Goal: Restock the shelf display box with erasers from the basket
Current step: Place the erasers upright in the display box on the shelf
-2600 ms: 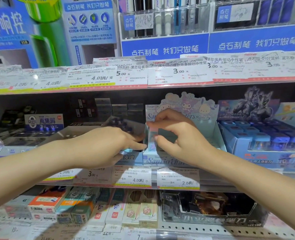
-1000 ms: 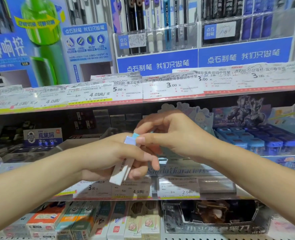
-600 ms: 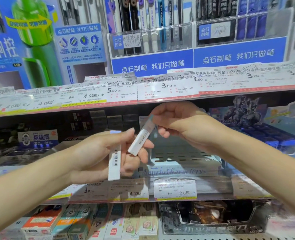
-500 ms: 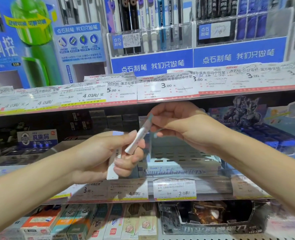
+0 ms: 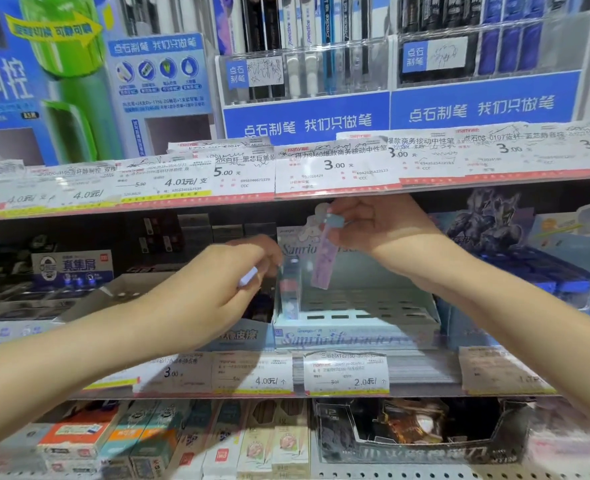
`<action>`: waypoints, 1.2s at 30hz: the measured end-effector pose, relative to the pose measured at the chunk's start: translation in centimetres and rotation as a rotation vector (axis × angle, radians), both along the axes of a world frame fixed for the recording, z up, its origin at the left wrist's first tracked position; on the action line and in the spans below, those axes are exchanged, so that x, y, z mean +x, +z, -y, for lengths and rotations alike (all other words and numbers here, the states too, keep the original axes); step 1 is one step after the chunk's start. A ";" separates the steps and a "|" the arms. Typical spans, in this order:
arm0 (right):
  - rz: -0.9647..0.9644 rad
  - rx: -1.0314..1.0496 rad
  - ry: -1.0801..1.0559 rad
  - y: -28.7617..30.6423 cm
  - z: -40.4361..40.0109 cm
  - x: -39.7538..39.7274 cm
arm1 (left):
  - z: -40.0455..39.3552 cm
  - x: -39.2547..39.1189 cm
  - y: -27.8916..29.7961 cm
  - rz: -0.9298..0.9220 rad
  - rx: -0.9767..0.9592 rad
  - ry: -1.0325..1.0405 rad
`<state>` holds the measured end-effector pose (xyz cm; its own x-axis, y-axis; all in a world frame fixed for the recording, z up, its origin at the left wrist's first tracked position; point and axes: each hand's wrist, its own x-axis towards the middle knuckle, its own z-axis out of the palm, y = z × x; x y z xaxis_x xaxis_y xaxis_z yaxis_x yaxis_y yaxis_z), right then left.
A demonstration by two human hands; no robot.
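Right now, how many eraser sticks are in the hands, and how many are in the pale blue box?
In the right hand: 1, the purple eraser
In the left hand: 1, the lavender-tipped eraser
In the display box: 1, the standing eraser
Total: 3

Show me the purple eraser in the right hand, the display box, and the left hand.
purple eraser (image 5: 322, 263), head view, middle of its wrapper
display box (image 5: 355, 336), head view, front wall
left hand (image 5: 213, 289), head view, back of hand

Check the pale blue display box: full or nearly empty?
Nearly empty. Display box shows rows of bare slots; one eraser stands at its left edge.
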<state>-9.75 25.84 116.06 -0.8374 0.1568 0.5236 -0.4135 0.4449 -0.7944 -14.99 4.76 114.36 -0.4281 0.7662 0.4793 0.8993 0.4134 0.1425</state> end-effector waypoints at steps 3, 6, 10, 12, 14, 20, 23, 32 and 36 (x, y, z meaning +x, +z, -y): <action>0.036 0.198 -0.067 -0.7 -0.1 -0.6 | -0.3 -0.1 0.3 -0.100 -0.260 0.054; 0.003 0.322 -0.118 -1.8 0.1 -1.4 | -0.4 -0.2 0.3 -0.001 -0.429 0.081; -0.006 0.377 -0.094 -2.6 0.2 -2.0 | -0.4 -0.5 0.2 0.102 -0.442 0.062; -0.001 0.394 -0.090 -2.8 0.2 -2.2 | -0.6 -0.5 0.4 0.116 -0.456 0.085; -0.005 0.411 -0.099 -2.9 0.2 -2.4 | -0.6 -0.9 0.3 0.106 -0.476 0.071; -0.003 0.455 -0.132 -2.8 0.3 -2.8 | -0.7 -1.2 0.8 0.099 -0.451 0.010; 0.009 0.490 -0.142 -2.3 0.2 -2.7 | -0.4 -1.2 0.7 0.133 -0.447 -0.005; 0.036 0.534 -0.168 -2.4 0.6 -2.9 | -0.3 -0.5 1.0 0.192 -0.453 -0.004; 0.036 0.613 -0.219 -2.4 0.8 -2.5 | -0.1 -0.7 1.0 0.179 -0.467 -0.004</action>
